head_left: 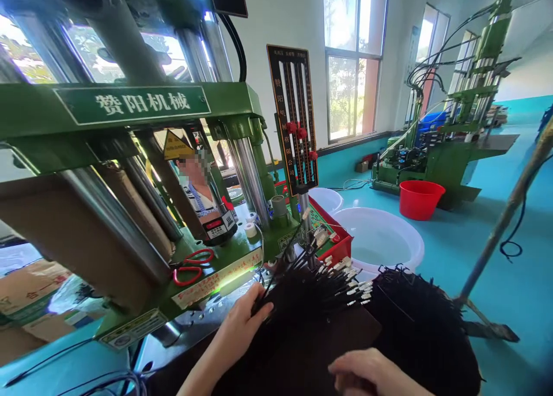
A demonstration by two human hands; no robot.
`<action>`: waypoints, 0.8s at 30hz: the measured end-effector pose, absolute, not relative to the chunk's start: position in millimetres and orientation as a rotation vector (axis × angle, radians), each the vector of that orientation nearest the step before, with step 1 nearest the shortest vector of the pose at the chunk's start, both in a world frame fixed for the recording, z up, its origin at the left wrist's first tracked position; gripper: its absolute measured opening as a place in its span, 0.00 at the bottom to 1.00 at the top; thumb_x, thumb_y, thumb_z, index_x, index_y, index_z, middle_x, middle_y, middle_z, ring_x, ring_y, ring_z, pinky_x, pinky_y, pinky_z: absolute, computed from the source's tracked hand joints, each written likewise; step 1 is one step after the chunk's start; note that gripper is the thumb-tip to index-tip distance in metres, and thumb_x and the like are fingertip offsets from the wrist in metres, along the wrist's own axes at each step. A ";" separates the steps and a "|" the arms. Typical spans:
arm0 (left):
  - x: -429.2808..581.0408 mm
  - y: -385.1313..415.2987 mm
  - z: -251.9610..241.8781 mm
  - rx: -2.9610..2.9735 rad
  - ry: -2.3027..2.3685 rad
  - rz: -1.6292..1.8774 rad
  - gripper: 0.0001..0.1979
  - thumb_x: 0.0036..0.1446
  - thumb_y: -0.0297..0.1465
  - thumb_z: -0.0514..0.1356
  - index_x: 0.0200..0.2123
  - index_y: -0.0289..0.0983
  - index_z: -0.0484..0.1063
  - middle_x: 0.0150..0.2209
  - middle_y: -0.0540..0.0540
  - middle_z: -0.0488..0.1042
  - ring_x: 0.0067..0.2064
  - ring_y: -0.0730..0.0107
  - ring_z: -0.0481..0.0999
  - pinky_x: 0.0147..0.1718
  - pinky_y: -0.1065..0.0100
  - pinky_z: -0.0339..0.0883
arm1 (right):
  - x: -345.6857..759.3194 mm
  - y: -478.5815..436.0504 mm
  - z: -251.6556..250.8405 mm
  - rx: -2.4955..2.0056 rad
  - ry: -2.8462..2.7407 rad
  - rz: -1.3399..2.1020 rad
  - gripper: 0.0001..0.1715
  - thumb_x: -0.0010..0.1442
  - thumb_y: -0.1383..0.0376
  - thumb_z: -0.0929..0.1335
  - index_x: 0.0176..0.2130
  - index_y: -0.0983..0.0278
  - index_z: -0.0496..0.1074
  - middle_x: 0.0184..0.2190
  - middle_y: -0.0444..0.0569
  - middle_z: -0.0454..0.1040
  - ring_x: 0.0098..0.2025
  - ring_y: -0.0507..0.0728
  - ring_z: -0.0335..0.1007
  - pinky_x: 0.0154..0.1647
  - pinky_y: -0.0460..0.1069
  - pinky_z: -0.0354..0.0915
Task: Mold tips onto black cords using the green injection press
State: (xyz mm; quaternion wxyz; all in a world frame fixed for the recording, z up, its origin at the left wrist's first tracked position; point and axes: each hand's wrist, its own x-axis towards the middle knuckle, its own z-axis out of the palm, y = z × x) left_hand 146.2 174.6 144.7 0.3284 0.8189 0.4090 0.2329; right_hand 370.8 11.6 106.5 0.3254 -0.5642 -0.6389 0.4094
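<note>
My left hand (244, 318) is closed at the near left side of a big pile of black cables (302, 292), with a thin black cable between thumb and fingers. White connector ends (345, 281) stick out of the pile towards the right. My right hand (367, 373) hovers low over the dark board (328, 338), its fingers curled together and nothing visible in them. A second heap of black cables (419, 321) lies to its right. Just beyond my left hand stands the green press machine (235, 105).
Red-handled scissors (190, 266) lie on the press bed. A person (201, 189) is behind the machine's columns. White tubs (380, 235) and a red bucket (421, 200) stand on the blue floor. A metal pole (503, 217) rises at the right; another green machine (458, 137) stands farther back.
</note>
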 end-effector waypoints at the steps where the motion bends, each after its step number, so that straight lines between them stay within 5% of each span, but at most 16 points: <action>1: 144.7 172.6 145.2 2.077 1.032 0.612 0.10 0.55 0.39 0.51 0.28 0.39 0.57 0.23 0.55 0.59 0.23 0.75 0.60 0.24 0.71 0.56 | 364.2 21.0 104.7 -1.362 -1.624 1.153 0.15 0.54 0.66 0.65 0.42 0.60 0.73 0.34 0.48 0.76 0.37 0.55 0.70 0.38 0.46 0.64; 3: 144.3 167.6 142.2 1.931 0.962 0.604 0.11 0.56 0.40 0.50 0.28 0.39 0.55 0.20 0.58 0.55 0.18 0.80 0.53 0.19 0.74 0.50 | 350.5 43.9 102.4 -1.014 -1.443 1.342 0.19 0.54 0.61 0.68 0.47 0.59 0.70 0.35 0.49 0.76 0.39 0.56 0.70 0.40 0.49 0.64; 6: 150.3 159.7 127.1 1.738 0.886 0.581 0.12 0.54 0.41 0.52 0.29 0.40 0.54 0.20 0.59 0.52 0.16 0.83 0.47 0.15 0.76 0.42 | 332.5 83.1 110.8 -0.491 -1.061 1.480 0.38 0.44 0.57 0.75 0.54 0.56 0.63 0.48 0.50 0.70 0.49 0.59 0.64 0.47 0.53 0.60; 8: 156.7 156.4 112.2 1.656 0.864 0.569 0.12 0.52 0.41 0.55 0.31 0.40 0.55 0.21 0.59 0.52 0.16 0.84 0.46 0.14 0.76 0.41 | 326.5 105.6 123.9 -0.314 -0.823 1.455 0.32 0.46 0.58 0.74 0.51 0.55 0.66 0.50 0.49 0.69 0.51 0.59 0.63 0.49 0.54 0.58; 12: 167.1 156.9 91.5 1.666 0.862 0.527 0.13 0.50 0.39 0.58 0.33 0.38 0.59 0.24 0.57 0.57 0.18 0.85 0.50 0.15 0.76 0.46 | 329.7 125.3 147.3 -0.360 -0.599 1.312 0.12 0.52 0.61 0.70 0.38 0.62 0.74 0.34 0.49 0.76 0.41 0.56 0.69 0.48 0.52 0.58; 18: 195.9 158.5 132.6 1.700 0.564 0.444 0.20 0.49 0.45 0.57 0.36 0.35 0.62 0.25 0.52 0.66 0.22 0.79 0.63 0.20 0.74 0.58 | 340.2 114.3 147.0 -0.652 -0.793 1.189 0.17 0.52 0.58 0.70 0.40 0.65 0.73 0.35 0.51 0.76 0.37 0.55 0.69 0.40 0.49 0.63; 21: 220.5 159.9 159.3 1.638 0.574 0.519 0.18 0.53 0.45 0.51 0.32 0.34 0.62 0.20 0.52 0.66 0.18 0.79 0.62 0.17 0.74 0.56 | 346.2 112.2 143.7 -0.670 -0.852 1.238 0.21 0.54 0.56 0.68 0.47 0.61 0.69 0.42 0.50 0.73 0.23 0.52 0.68 0.23 0.49 0.64; 24: 236.3 164.5 166.6 1.634 0.635 0.557 0.13 0.50 0.40 0.56 0.29 0.35 0.63 0.18 0.54 0.64 0.15 0.81 0.59 0.14 0.76 0.51 | 357.4 113.3 141.8 -0.682 -0.853 1.170 0.20 0.54 0.58 0.68 0.47 0.60 0.69 0.42 0.48 0.72 0.28 0.53 0.69 0.28 0.50 0.65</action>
